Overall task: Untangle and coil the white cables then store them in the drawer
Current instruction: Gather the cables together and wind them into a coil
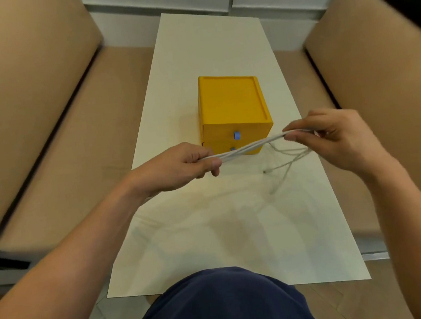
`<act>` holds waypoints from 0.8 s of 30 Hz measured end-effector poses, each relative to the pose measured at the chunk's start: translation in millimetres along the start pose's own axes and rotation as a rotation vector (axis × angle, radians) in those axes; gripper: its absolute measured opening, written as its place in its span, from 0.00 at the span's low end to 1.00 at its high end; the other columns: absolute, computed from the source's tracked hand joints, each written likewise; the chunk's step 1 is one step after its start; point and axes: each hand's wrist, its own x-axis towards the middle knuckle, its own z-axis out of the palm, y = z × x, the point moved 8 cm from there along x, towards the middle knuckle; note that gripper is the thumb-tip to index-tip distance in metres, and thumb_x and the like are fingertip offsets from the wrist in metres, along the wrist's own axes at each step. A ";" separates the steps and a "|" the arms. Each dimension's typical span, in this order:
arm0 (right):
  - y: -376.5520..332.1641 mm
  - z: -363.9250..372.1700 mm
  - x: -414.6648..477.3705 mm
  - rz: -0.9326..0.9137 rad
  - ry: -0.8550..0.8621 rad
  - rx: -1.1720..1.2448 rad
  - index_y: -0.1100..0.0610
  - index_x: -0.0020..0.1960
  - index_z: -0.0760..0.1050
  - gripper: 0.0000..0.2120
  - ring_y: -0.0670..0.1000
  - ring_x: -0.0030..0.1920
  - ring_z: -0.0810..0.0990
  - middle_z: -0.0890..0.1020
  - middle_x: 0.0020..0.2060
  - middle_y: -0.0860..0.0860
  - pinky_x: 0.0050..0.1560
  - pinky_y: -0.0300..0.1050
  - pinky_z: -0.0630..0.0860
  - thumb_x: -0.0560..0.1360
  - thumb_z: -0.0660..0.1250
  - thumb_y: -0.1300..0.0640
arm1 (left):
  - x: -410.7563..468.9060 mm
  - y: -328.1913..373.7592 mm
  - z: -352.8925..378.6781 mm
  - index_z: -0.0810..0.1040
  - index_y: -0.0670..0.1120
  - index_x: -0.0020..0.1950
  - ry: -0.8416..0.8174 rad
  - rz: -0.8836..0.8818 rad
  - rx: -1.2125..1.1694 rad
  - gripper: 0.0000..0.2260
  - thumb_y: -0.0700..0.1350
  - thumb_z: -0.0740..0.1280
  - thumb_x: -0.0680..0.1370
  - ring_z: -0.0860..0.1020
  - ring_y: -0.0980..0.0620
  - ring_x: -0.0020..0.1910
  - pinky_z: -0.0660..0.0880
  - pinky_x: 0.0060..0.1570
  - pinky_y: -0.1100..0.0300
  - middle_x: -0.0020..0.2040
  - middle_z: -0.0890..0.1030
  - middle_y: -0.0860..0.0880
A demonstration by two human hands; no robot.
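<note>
Now the cables [250, 146] are stretched taut in the air, several strands bunched between both hands, just in front of the yellow box [232, 101]. Left hand [179, 166] pinches one end, fingers closed tight; right hand [334, 135] pinches the other, loose tails dangling toward the table [211, 235]. Coiling looks underway. Both drawers [227, 135] are shut, so next the person likely folds the bundle compactly, then frees a hand to pull a knob [236, 135].

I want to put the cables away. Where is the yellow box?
The yellow box sits mid-table in the head view, just behind the stretched white cables.
</note>
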 end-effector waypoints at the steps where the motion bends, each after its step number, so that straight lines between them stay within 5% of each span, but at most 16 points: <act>1: 0.1 2.1 0.7 -0.024 -0.027 -0.051 0.48 0.54 0.86 0.08 0.47 0.39 0.79 0.83 0.40 0.47 0.40 0.50 0.74 0.77 0.72 0.48 | 1.8 1.3 -3.7 0.83 0.50 0.46 0.026 0.007 0.022 0.13 0.53 0.64 0.84 0.68 0.61 0.28 0.65 0.30 0.69 0.30 0.71 0.58; 5: 28.8 57.4 -21.3 0.262 -0.613 -0.155 0.38 0.67 0.77 0.25 0.43 0.64 0.77 0.79 0.64 0.38 0.65 0.47 0.74 0.72 0.69 0.32 | 1.0 0.1 -5.5 0.81 0.54 0.44 -0.002 0.033 0.167 0.12 0.54 0.63 0.84 0.72 0.58 0.32 0.67 0.34 0.65 0.32 0.74 0.55; 7: 8.9 76.6 -22.2 0.238 -0.585 0.037 0.38 0.71 0.75 0.27 0.38 0.66 0.76 0.79 0.66 0.35 0.69 0.45 0.72 0.74 0.65 0.31 | 0.0 0.3 0.2 0.81 0.54 0.45 -0.039 0.049 0.236 0.11 0.54 0.63 0.84 0.69 0.57 0.30 0.65 0.33 0.63 0.32 0.72 0.53; 10: -18.5 101.9 -12.4 0.231 -0.473 0.271 0.41 0.65 0.80 0.16 0.38 0.53 0.81 0.85 0.52 0.36 0.57 0.39 0.76 0.80 0.64 0.41 | -1.2 3.4 3.6 0.81 0.54 0.47 -0.053 0.058 0.273 0.11 0.54 0.63 0.84 0.68 0.57 0.29 0.64 0.31 0.62 0.30 0.72 0.53; 14: -25.3 117.6 -7.0 0.278 -0.470 0.447 0.52 0.53 0.85 0.06 0.46 0.49 0.86 0.88 0.45 0.46 0.57 0.52 0.82 0.80 0.71 0.52 | -5.5 -0.5 4.5 0.81 0.54 0.48 -0.073 0.058 0.317 0.11 0.55 0.62 0.84 0.69 0.57 0.29 0.64 0.31 0.62 0.28 0.73 0.57; 17: -27.8 113.7 -2.9 0.238 -0.437 0.385 0.51 0.50 0.82 0.02 0.47 0.45 0.86 0.87 0.41 0.44 0.49 0.54 0.82 0.78 0.74 0.54 | -6.2 -5.2 5.0 0.80 0.55 0.47 -0.077 0.036 0.316 0.10 0.54 0.62 0.84 0.70 0.59 0.29 0.65 0.31 0.63 0.28 0.74 0.59; 22: -31.9 119.6 -5.3 0.226 -0.595 0.327 0.46 0.63 0.79 0.12 0.43 0.46 0.84 0.86 0.47 0.40 0.49 0.40 0.79 0.80 0.68 0.47 | -6.3 -4.7 -1.8 0.80 0.54 0.47 -0.068 0.026 0.280 0.10 0.53 0.62 0.84 0.70 0.58 0.29 0.66 0.31 0.64 0.31 0.73 0.54; 24: -31.6 116.3 -4.7 0.192 -0.582 0.258 0.46 0.57 0.83 0.08 0.42 0.43 0.82 0.85 0.42 0.37 0.42 0.36 0.75 0.82 0.67 0.47 | -7.1 -4.6 -1.7 0.80 0.54 0.47 -0.075 0.022 0.271 0.10 0.53 0.62 0.84 0.70 0.59 0.29 0.66 0.31 0.65 0.31 0.73 0.55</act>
